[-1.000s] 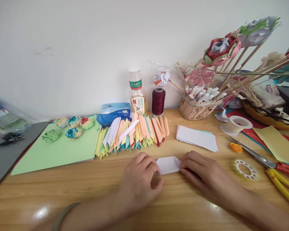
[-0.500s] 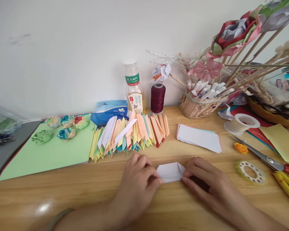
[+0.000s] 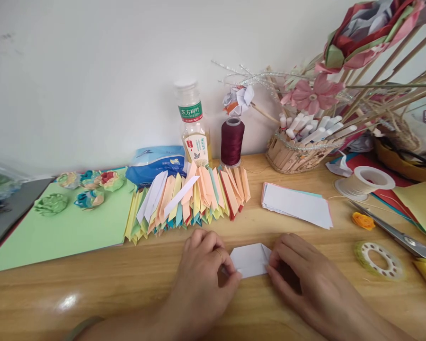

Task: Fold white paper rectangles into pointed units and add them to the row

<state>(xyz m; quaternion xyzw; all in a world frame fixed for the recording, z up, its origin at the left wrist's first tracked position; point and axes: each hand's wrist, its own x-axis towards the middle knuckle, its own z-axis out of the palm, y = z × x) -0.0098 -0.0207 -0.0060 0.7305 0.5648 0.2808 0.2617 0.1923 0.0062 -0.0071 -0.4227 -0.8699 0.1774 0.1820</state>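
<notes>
The left hand (image 3: 202, 274) and right hand (image 3: 303, 274) pinch opposite ends of a folded white paper (image 3: 249, 261) at the wooden table (image 3: 128, 289). Beyond lie folded strips (image 3: 188, 199) and stacked slips (image 3: 296, 206); farther back stands a maroon spool (image 3: 232, 142).

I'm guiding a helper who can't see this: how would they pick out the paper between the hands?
On the wooden table, find the person's left hand and right hand, facing each other. Between them, held at both ends, is a small white paper. Unlike the flat stack of slips behind, it has a folded upper right corner.
</notes>
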